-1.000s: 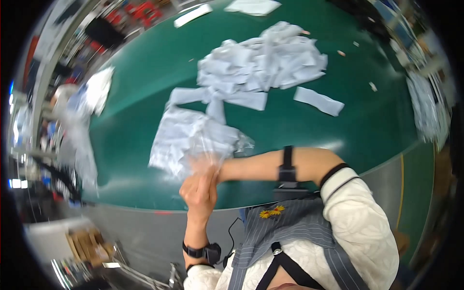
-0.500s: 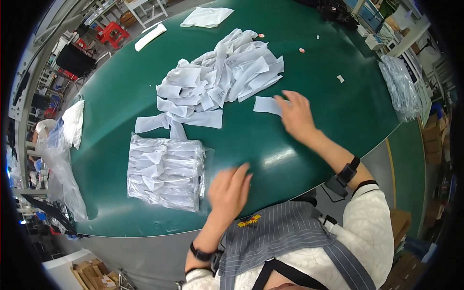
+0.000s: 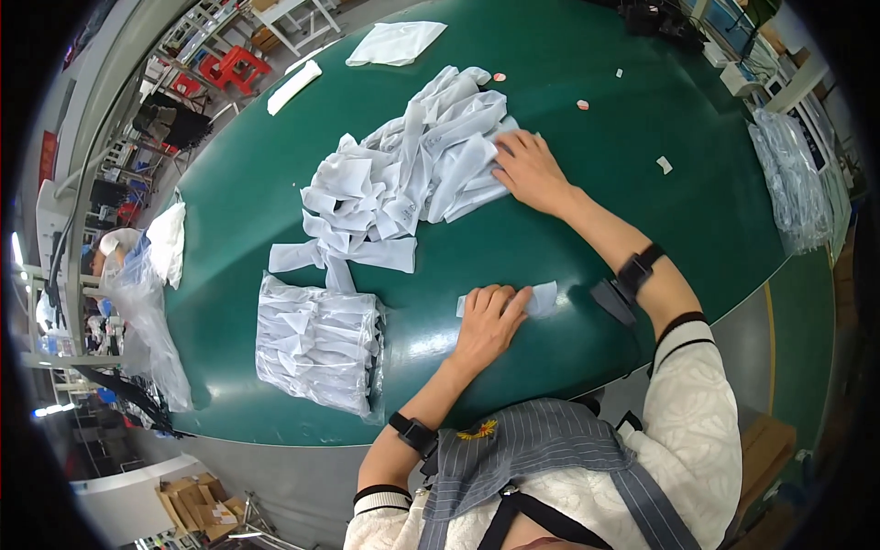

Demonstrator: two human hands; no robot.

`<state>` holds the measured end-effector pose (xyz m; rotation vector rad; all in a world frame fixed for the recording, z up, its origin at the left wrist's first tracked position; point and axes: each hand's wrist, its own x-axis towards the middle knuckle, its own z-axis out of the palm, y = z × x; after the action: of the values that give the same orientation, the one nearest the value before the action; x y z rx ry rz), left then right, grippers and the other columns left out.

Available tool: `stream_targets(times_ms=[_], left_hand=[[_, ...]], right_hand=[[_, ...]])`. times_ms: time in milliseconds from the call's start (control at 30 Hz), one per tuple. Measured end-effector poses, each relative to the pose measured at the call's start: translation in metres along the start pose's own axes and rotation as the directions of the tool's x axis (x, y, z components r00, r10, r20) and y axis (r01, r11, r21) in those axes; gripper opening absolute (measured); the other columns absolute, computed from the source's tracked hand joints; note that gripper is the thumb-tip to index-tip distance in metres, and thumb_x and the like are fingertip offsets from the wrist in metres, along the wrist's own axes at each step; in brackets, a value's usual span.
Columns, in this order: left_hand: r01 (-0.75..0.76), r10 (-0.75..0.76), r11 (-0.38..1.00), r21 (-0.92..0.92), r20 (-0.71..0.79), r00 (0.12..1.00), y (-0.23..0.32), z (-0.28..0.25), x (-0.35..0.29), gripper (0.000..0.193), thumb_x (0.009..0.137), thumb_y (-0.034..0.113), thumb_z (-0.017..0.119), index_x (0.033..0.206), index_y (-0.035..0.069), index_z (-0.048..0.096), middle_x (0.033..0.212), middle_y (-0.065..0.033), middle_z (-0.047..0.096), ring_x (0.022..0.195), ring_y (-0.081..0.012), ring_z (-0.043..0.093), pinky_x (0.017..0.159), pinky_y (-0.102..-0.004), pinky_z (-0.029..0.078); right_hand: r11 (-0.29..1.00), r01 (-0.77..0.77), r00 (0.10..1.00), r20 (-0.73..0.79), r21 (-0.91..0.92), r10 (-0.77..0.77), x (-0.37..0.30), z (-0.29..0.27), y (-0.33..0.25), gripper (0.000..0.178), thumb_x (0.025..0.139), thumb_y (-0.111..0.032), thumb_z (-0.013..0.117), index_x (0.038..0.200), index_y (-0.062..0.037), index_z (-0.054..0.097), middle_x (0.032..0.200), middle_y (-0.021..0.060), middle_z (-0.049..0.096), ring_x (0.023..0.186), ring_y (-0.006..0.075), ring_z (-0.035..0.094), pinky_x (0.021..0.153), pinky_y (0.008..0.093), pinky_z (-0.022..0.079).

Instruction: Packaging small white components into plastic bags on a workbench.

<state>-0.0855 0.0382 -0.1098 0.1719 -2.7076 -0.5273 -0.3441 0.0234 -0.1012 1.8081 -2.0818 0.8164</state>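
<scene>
The strip (image 3: pixel 544 300) (bluish-white, oblong) has come closer.

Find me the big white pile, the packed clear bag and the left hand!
White pile (image 3: pixel 423 151), head view: middle of the heap.
Packed clear bag (image 3: pixel 316 342), head view: middle of its top.
Left hand (image 3: pixel 489 328), head view: back of the hand.

Ahead of the right fingers (image 3: pixel 515 143) and to their right lies a small orange scrap (image 3: pixel 583 105); farther right come a white scrap (image 3: pixel 665 165) and a clear plastic bundle (image 3: pixel 790 183). Far left of the fingers stands a red stool (image 3: pixel 240 64); cardboard boxes (image 3: pixel 194 502) sit behind, also left.
</scene>
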Motion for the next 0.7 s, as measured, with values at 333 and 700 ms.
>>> stream_targets(times_ms=[333, 700], left_hand=[[-0.146, 0.118, 0.979, 0.145, 0.186, 0.975, 0.019, -0.029, -0.034, 0.038, 0.078, 0.011, 0.060, 0.115, 0.009, 0.057, 0.102, -0.0098, 0.056, 0.089, -0.0232, 0.054, 0.078, -0.0372, 0.042], [-0.205, 0.209, 0.974, 0.092, -0.028, 0.978, 0.022, -0.021, -0.032, 0.028, 0.076, 0.012, 0.063, 0.103, 0.007, 0.058, 0.112, -0.0128, 0.057, 0.100, -0.0274, 0.056, 0.089, -0.0417, 0.043]], right_hand=[[0.981, -0.192, 0.974, 0.116, -0.021, 0.193, -0.111, -0.069, -0.080, 0.039, 0.081, -0.012, 0.066, 0.118, -0.0052, 0.057, 0.114, 0.0113, 0.051, 0.108, 0.0309, 0.048, 0.090, 0.0418, 0.039], [0.970, -0.219, 0.923, 0.346, 0.106, 0.170, -0.135, -0.078, -0.093, 0.043, 0.078, -0.008, 0.068, 0.119, -0.0048, 0.056, 0.115, 0.0136, 0.053, 0.105, 0.0323, 0.051, 0.088, 0.0411, 0.043]])
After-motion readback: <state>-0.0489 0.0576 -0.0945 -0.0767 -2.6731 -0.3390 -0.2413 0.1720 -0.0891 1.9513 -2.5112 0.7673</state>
